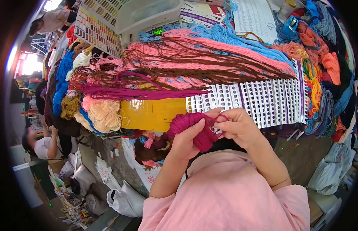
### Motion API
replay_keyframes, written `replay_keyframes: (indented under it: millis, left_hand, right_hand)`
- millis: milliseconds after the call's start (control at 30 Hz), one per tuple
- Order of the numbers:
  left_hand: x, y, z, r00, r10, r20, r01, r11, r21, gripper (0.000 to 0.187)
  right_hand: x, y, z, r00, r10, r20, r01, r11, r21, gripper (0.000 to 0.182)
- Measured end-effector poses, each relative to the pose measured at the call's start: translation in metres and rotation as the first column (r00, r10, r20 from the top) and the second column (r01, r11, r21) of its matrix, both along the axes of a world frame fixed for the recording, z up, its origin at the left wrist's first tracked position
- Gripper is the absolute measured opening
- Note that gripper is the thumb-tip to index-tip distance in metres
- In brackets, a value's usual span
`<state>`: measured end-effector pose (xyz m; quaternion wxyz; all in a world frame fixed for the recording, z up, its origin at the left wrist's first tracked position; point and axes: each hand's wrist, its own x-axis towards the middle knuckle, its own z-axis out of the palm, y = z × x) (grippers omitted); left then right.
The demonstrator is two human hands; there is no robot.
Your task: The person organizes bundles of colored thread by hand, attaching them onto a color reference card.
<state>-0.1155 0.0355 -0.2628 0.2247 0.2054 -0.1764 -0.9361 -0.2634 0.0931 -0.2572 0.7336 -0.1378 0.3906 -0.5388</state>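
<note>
My left hand (pixel 188 140) is wrapped around a magenta skein of thread (pixel 204 136), held in front of my chest at the table's near edge. Close beside it, my right hand (pixel 234 127) pinches a strand of the same thread at the skein's right side. Its fingertips are drawn together over the strand. Beyond my hands, a loose bundle of magenta thread (pixel 148 92) lies across the table. Behind that stretch long brown threads (pixel 225 69) and pink threads (pixel 179 50). White cards with rows of punched holes (pixel 259 102) lie under and to the right of these bundles.
A yellow board (pixel 154 113) borders the near edge. Cream yarn (pixel 103 115) and blue yarn (pixel 63 81) are piled left. At the back stand a white plastic bin (pixel 148 17) and a colour sample card (pixel 96 29). Coloured skeins (pixel 315 38) crowd the right. Other people are at left.
</note>
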Motion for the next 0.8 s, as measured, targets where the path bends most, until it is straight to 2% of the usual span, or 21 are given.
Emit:
replay_keyframes:
  millis: [100,200,300,400,500,600,700,800]
  left_hand:
    - [-0.003,0.002,0.003,0.994,0.061,0.091,-0.058,0.998,-0.034,0.036]
    - [0.001,0.001,-0.001,0.996,0.085,0.01,-0.084,0.993,-0.08,0.029]
    - [0.0,0.003,-0.001,0.993,0.086,0.078,-0.077,0.991,-0.112,0.025]
    - [0.001,0.003,-0.003,0.996,0.083,0.012,-0.081,0.989,-0.128,0.025]
    - [-0.004,0.005,0.004,0.989,0.137,0.057,-0.131,0.987,-0.092,0.022]
    - [-0.004,0.005,-0.003,0.992,0.123,0.028,-0.118,0.984,-0.134,0.022]
    - [-0.004,0.004,-0.004,0.989,0.129,0.077,-0.125,0.991,-0.055,0.022]
    - [-0.003,0.004,-0.001,0.987,0.146,0.065,-0.141,0.988,-0.064,0.022]
  right_hand:
    - [0.001,-0.002,0.007,0.999,-0.034,0.024,0.033,0.999,0.016,0.007]
    - [-0.003,0.001,-0.001,0.992,-0.046,0.12,0.047,0.999,-0.006,0.008]
    - [-0.003,0.002,-0.002,0.998,-0.039,0.052,0.04,0.999,-0.022,0.01]
    - [-0.004,0.002,-0.003,0.998,0.001,-0.069,-0.005,0.999,-0.052,0.012]
    - [0.001,-0.002,0.011,0.97,0.016,-0.244,-0.024,0.999,-0.031,0.012]
    - [0.009,-0.004,0.012,0.951,-0.025,-0.307,0.005,0.998,-0.063,0.013]
    - [0.008,-0.003,0.01,0.964,-0.025,-0.266,0.025,1.0,-0.004,0.009]
    - [0.005,0.0,0.004,0.97,-0.008,-0.243,0.005,1.0,-0.012,0.007]
